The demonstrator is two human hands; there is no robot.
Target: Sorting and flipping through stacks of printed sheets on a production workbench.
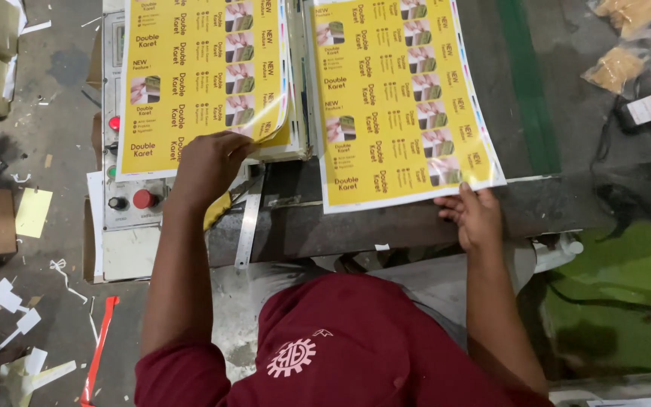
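A person's left hand (206, 167) pinches the curled corner of a stack of yellow printed paper sheets (201, 79); the right hand (476, 217), fingers spread, steadies another yellow printed sheet (397, 98) on the dark metal table (356, 222).

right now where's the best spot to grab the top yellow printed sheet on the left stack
Probably its lifted near corner, from the near side. The top yellow printed sheet already curls up off the stack there, beside the left hand, so fingers could slip under the raised edge.

Two yellow printed sheets (397, 98), side by side
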